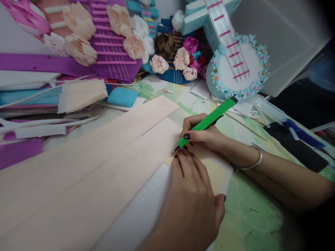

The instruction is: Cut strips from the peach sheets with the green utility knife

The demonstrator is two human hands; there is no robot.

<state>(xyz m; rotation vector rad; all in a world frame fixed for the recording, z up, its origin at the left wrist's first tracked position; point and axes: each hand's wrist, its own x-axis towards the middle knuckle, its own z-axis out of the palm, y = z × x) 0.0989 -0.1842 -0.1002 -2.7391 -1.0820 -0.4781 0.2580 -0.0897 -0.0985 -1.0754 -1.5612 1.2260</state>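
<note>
In my right hand point(202, 134) is a green pen point(211, 116), gripped near its dark tip, which rests at the edge of a long pale-peach paper strip point(125, 167). My left hand point(192, 195) lies palm down with its fingers stretched out close to the pen tip, touching the paper's edge; nothing shows in its grasp. Under the peach paper and my left hand is a white glossy sheet point(141, 205), partly covered. Another length of peach paper point(154, 108) runs along the far side.
Decorated paper guitars, one light blue and round point(235, 66) and one purple point(110, 42), stand at the back with paper flowers point(119, 21). Stacked paper scraps point(83, 94) lie at left. A black flat piece point(295, 146) and a thin stick point(247, 126) lie at right on the patterned green tablecloth point(251, 202).
</note>
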